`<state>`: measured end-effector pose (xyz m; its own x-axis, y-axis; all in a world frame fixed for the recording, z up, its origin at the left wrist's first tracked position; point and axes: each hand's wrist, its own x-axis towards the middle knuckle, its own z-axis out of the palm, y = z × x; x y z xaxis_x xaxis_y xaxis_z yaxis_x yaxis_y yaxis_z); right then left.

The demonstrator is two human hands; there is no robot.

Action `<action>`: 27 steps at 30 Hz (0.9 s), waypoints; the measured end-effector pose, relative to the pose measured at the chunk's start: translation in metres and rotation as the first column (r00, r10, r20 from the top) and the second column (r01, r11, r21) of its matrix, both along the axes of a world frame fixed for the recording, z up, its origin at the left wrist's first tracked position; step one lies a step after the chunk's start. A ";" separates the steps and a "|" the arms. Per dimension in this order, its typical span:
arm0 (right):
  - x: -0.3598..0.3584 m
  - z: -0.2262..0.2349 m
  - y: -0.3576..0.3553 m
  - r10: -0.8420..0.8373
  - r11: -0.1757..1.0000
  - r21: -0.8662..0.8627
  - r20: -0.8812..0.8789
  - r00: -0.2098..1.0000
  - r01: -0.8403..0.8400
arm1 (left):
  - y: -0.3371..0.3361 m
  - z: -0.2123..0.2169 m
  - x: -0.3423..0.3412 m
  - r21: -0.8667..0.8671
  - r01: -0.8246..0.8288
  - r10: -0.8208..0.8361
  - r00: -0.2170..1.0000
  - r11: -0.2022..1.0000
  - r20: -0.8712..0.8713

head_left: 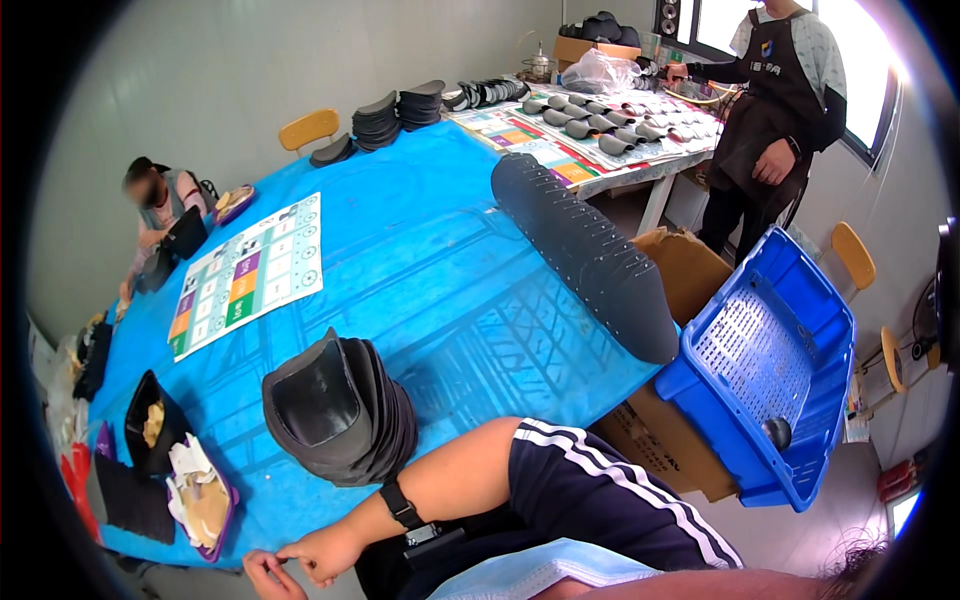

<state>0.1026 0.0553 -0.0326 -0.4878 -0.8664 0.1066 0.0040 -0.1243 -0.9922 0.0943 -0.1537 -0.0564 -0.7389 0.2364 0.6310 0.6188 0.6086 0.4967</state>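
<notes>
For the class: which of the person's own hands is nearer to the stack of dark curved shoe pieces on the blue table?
The right hand, just below the stack of dark curved shoe pieces at the table's near edge. The left hand sits lower and further left, fingertips meeting the right's.

right hand (325,553) meets left hand (268,575) | black pieces stack (340,410) | blue table (420,250)

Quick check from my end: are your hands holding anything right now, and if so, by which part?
Nothing is held. The left hand and right hand meet fingertip to fingertip at the near edge of the blue table, below the stack of dark shoe pieces.
</notes>
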 end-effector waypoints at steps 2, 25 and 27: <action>0.000 0.001 0.001 0.008 1.000 0.000 -0.016 1.000 -0.008 | 0.001 -0.006 -0.002 0.084 -0.024 0.022 0.999 0.996 0.027; -0.001 -0.003 0.003 0.024 1.000 -0.011 -0.008 1.000 -0.024 | 0.024 0.049 0.029 -0.257 0.013 -0.050 0.989 0.966 -0.139; 0.000 -0.002 0.003 0.008 1.000 -0.001 -0.007 1.000 -0.008 | 0.028 0.051 0.030 -0.105 0.046 -0.060 0.990 0.993 -0.130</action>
